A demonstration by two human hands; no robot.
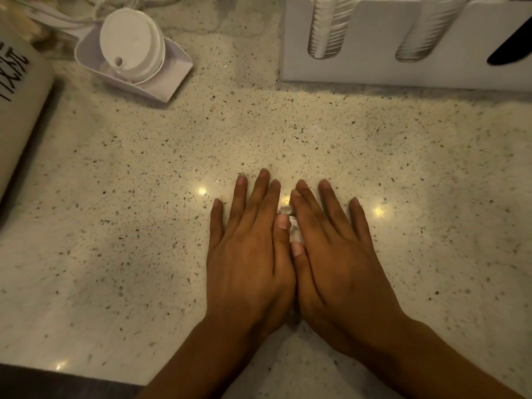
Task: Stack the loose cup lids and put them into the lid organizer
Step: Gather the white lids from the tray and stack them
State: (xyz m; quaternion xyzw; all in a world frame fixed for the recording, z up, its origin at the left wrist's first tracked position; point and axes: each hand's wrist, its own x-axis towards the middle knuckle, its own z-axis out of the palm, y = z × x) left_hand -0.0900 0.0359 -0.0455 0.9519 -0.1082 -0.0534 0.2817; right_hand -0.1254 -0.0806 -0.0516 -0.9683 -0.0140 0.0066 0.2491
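A stack of white cup lids point(131, 44) stands on edge in a small white lid organizer point(175, 72) at the back left of the speckled counter point(144, 197). My left hand point(249, 251) and my right hand point(334, 254) lie flat, palms down, side by side on the counter's middle, thumbs touching. Both hands hold nothing. Fingers are straight.
A white cup dispenser point(383, 38) with rows of stacked cups point(328, 27) stands at the back right, with a black object point(509, 44) at its right end. A cream canister with black lettering point(17, 90) leans at the left. The counter's front edge shows at bottom left.
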